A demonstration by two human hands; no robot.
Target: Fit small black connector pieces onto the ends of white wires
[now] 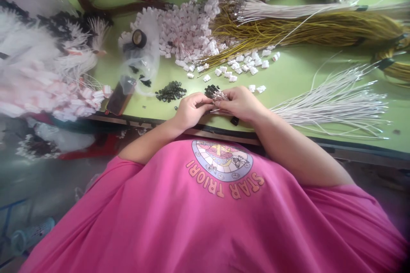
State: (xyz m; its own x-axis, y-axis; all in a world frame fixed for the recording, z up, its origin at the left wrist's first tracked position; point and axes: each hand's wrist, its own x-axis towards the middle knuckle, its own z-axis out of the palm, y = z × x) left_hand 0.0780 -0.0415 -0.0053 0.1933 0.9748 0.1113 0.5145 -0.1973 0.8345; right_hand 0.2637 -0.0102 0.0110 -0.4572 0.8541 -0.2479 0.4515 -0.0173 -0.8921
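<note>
A bundle of white wires (297,111) lies along the table edge, its left ends passing into my right hand (241,103). That hand is closed around the bundle near its metal-tipped ends. Small black connectors (212,90) cluster at the top of these ends. My left hand (191,111) is closed in a pinch at the wire tips, touching my right fingertips; what exactly sits between its fingers is hidden. Left of the hands is a pile of loose black connectors (171,91). One black piece (235,120) rests below my right hand.
White connectors (185,30) are heaped behind, several scattered closer. Yellow wires (307,27) stretch across the back right. A plastic bag with a black tape roll (139,38) and a dark phone-like object (121,95) lie left, beside bundled white connector harnesses (54,81).
</note>
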